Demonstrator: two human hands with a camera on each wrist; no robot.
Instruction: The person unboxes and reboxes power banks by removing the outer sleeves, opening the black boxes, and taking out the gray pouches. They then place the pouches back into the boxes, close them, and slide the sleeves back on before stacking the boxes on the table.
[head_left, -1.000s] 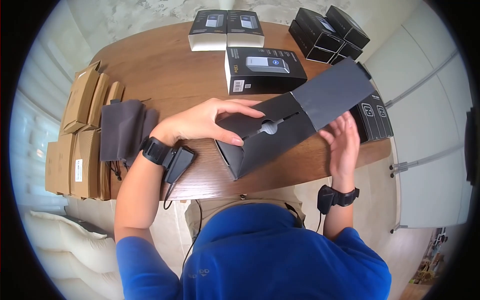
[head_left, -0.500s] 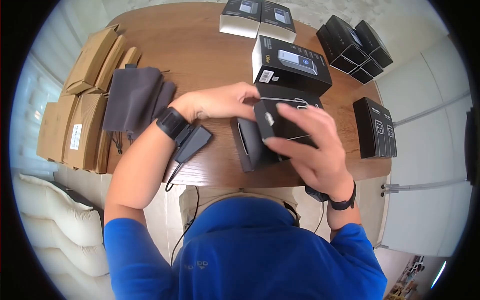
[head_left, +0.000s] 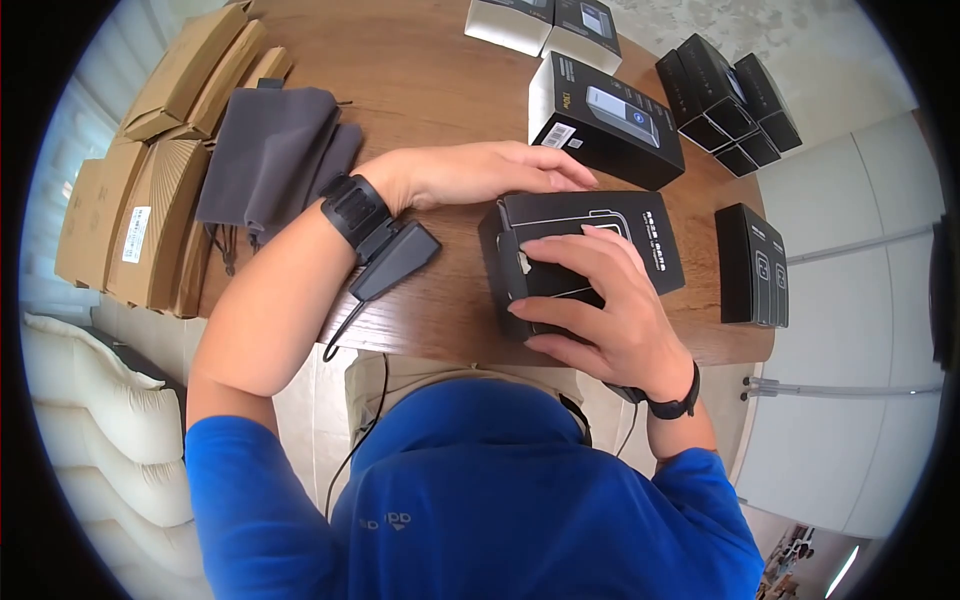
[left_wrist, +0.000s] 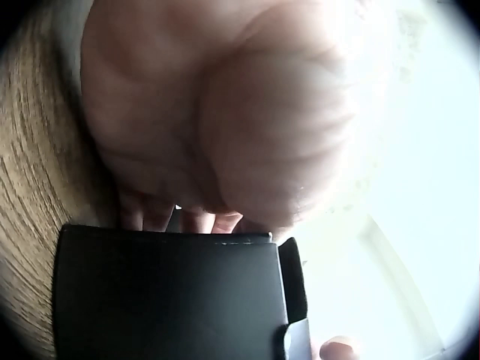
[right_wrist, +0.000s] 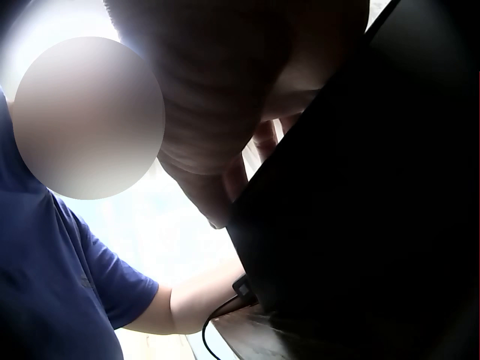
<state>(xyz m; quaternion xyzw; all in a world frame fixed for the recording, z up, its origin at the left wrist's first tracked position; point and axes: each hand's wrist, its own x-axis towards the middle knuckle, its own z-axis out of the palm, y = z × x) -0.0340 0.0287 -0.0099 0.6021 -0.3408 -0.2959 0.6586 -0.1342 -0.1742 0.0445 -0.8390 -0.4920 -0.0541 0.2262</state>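
Note:
A black box [head_left: 645,235] with white line printing on top lies near the table's front edge. Over its top spreads my right hand [head_left: 620,310], fingertips touching the flap at its left end and thumb toward the near side. My left hand [head_left: 480,172] reaches along the box's far side with fingers extended, its fingertips beside the far edge. In the left wrist view, the palm [left_wrist: 217,112] is above the dark box wall [left_wrist: 165,292], its fingers partly hidden behind it. The right wrist view shows my right hand [right_wrist: 217,97] against the dark box [right_wrist: 360,202], its inner side in deep shadow.
Close behind is a larger black box [head_left: 620,110], with two more farther back. Small black boxes [head_left: 715,95] stack at the back right; another box [head_left: 752,265] stands right. Grey pouches [head_left: 270,155] and cardboard boxes [head_left: 120,215] are left on the wooden table [head_left: 400,80].
The long grey flap that extended rightward has folded over, and the printed top now faces up. My right hand has moved from the flap onto the box; my left hand has moved to its far side.

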